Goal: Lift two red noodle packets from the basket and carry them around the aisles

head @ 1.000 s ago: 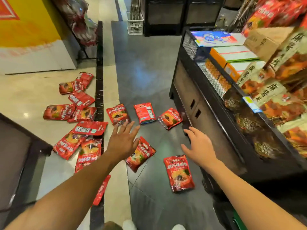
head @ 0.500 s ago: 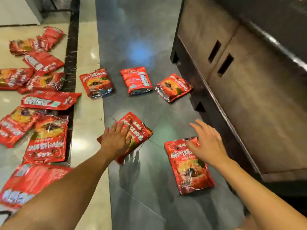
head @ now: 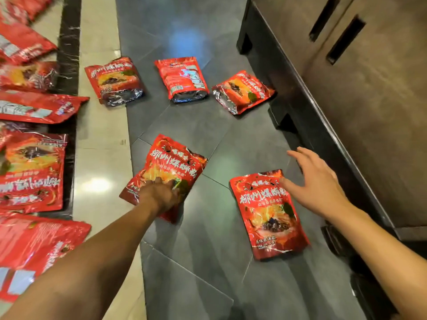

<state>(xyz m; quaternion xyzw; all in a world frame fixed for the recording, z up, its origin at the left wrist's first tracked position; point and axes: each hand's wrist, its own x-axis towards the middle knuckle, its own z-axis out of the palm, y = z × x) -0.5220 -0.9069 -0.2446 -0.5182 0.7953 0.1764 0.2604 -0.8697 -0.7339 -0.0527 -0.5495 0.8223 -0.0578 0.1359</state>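
Dark tiled floor beside black cabinet, red packets scattered all over; view now dropped closer than a second ago. Left hand gone from hovering spread to gripping near packet, far end tilted up off the tiles, so pickup under way. Right hand spread, fingers relaxed, thumb touching top edge of second packet, which lies flat just left of and beneath it.

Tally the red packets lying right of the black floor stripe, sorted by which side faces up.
Picture-side-up packets: 4
Back-side-up packets: 1
Total: 5
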